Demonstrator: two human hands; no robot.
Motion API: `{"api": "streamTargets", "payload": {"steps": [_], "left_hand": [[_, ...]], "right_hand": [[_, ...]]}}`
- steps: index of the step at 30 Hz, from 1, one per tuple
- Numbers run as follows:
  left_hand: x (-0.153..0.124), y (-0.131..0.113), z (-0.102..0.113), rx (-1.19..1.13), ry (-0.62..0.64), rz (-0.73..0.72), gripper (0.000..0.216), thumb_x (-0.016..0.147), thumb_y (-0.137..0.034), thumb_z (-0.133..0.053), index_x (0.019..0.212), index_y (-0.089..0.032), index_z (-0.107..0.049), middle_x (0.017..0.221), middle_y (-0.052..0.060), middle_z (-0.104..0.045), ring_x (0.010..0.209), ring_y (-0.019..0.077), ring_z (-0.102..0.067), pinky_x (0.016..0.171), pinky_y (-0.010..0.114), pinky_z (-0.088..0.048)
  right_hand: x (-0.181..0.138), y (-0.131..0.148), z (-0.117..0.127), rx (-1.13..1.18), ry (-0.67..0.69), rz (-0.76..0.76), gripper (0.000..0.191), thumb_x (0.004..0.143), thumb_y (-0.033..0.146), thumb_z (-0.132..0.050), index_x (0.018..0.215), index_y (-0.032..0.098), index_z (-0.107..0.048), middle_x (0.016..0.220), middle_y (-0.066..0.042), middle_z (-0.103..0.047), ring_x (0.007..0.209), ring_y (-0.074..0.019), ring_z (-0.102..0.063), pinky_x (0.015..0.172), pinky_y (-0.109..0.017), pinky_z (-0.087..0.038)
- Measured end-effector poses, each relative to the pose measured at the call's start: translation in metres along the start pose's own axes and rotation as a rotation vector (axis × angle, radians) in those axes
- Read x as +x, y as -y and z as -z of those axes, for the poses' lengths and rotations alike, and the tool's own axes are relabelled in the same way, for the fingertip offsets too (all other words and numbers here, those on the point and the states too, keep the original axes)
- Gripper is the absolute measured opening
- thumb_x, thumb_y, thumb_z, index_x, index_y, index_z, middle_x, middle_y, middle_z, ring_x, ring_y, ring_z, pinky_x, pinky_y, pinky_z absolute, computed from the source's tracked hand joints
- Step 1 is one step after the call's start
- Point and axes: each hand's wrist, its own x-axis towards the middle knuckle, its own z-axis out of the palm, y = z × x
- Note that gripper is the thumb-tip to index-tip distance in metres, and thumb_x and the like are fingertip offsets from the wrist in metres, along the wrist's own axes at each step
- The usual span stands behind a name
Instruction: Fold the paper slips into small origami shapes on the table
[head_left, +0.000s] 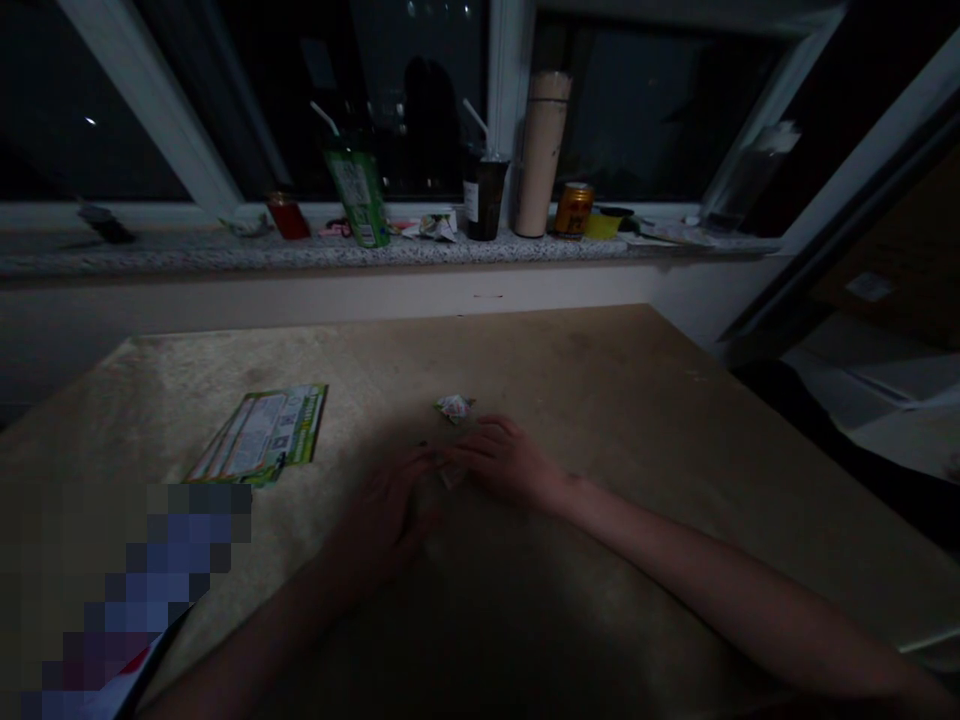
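Observation:
Both my hands rest on a tan table (600, 400) in dim light. My left hand (386, 520) lies palm down with its fingers reaching toward a small pale scrap of paper (452, 477). My right hand (502, 462) meets it there, fingertips pressed on the same scrap. What the fingers grip is partly hidden in shadow. A small folded paper piece (454, 407), white with green and pink, lies just beyond my right hand. A green and white printed leaflet (262, 435) lies flat to the left.
A stone window sill (187, 255) runs along the back with a green carton with a straw (358, 195), a dark cup (485, 195), a tall beige tumbler (541, 155), an orange can (574, 210) and a red can (287, 215). A blurred patch covers the lower left.

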Motion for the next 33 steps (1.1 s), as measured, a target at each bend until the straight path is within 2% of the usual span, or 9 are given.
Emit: {"api": "streamTargets", "payload": {"steps": [2,5,11,14,18,21,24,28,33], "left_hand": [[-0.001,0.0,-0.001,-0.016,-0.031,0.029,0.048,0.094,-0.031,-0.043,0.137,-0.017,-0.028,0.14,0.014,-0.043,0.128,0.0272,-0.041,0.103,0.045,-0.038],[-0.001,0.001,-0.004,0.043,0.03,-0.045,0.055,0.094,-0.029,-0.042,0.143,-0.016,-0.02,0.143,0.014,-0.04,0.131,0.0274,-0.038,0.106,0.046,-0.034],[0.001,0.001,-0.006,0.167,0.161,-0.127,0.065,0.096,-0.034,-0.041,0.149,-0.014,-0.01,0.147,0.013,-0.037,0.135,0.0253,-0.033,0.112,0.046,-0.022],[0.001,0.002,-0.004,0.187,0.232,-0.16,0.063,0.097,-0.038,-0.039,0.15,-0.018,-0.011,0.15,0.009,-0.032,0.136,0.0248,-0.03,0.114,0.048,-0.016],[0.001,0.003,-0.004,0.224,0.287,-0.17,0.058,0.097,-0.047,-0.036,0.148,-0.025,-0.02,0.152,0.007,-0.028,0.138,0.0286,-0.026,0.112,0.053,-0.014],[0.001,0.004,-0.005,0.255,0.279,-0.163,0.059,0.096,-0.052,-0.035,0.147,-0.023,-0.027,0.151,0.009,-0.029,0.139,0.0313,-0.023,0.111,0.056,-0.009],[0.001,0.003,-0.005,0.264,0.256,-0.184,0.062,0.095,-0.054,-0.034,0.146,-0.019,-0.029,0.151,0.01,-0.029,0.139,0.0296,-0.023,0.113,0.053,-0.005],[0.001,0.001,-0.002,0.247,0.278,-0.197,0.066,0.096,-0.053,-0.034,0.147,-0.012,-0.025,0.15,0.011,-0.03,0.137,0.024,-0.029,0.115,0.042,-0.01],[-0.002,-0.003,-0.001,0.26,0.296,-0.148,0.063,0.094,-0.057,-0.033,0.145,-0.02,-0.032,0.146,0.01,-0.039,0.134,0.0287,-0.035,0.113,0.052,-0.006]], "right_hand": [[0.002,0.002,-0.001,-0.056,0.022,0.033,0.032,0.097,0.022,-0.04,0.125,0.026,-0.054,0.117,-0.003,-0.065,0.107,-0.017,-0.056,0.102,-0.036,-0.033],[0.003,0.003,-0.005,-0.098,0.006,0.072,0.028,0.097,0.022,-0.039,0.118,0.024,-0.058,0.112,-0.003,-0.067,0.104,-0.0159,-0.057,0.097,-0.033,-0.036],[-0.002,-0.001,-0.009,-0.131,-0.174,0.088,0.022,0.097,0.026,-0.043,0.1,0.024,-0.065,0.108,-0.003,-0.067,0.104,-0.0158,-0.055,0.094,-0.033,-0.035],[-0.009,-0.002,-0.004,-0.129,-0.224,0.103,0.021,0.096,0.025,-0.045,0.094,0.022,-0.065,0.109,-0.003,-0.067,0.105,-0.0173,-0.054,0.096,-0.034,-0.034],[-0.019,-0.001,0.004,-0.081,-0.028,0.121,0.018,0.094,0.017,-0.046,0.092,0.02,-0.064,0.092,-0.003,-0.069,0.092,-0.0164,-0.059,0.088,-0.031,-0.039],[-0.024,0.0,0.008,-0.028,0.077,0.056,0.015,0.092,0.02,-0.05,0.098,0.019,-0.063,0.096,-0.005,-0.068,0.093,-0.0178,-0.058,0.084,-0.031,-0.039],[-0.024,-0.002,0.012,0.046,0.114,0.035,0.017,0.092,0.026,-0.052,0.102,0.021,-0.065,0.101,-0.005,-0.067,0.099,-0.0183,-0.056,0.088,-0.032,-0.037],[-0.022,-0.005,0.014,0.069,0.144,0.036,0.023,0.093,0.034,-0.051,0.106,0.024,-0.066,0.108,-0.005,-0.065,0.104,-0.018,-0.054,0.092,-0.033,-0.034],[-0.02,-0.009,0.013,0.044,0.161,0.033,0.026,0.093,0.038,-0.051,0.107,0.024,-0.067,0.107,-0.006,-0.065,0.102,-0.0193,-0.054,0.093,-0.036,-0.033]]}}
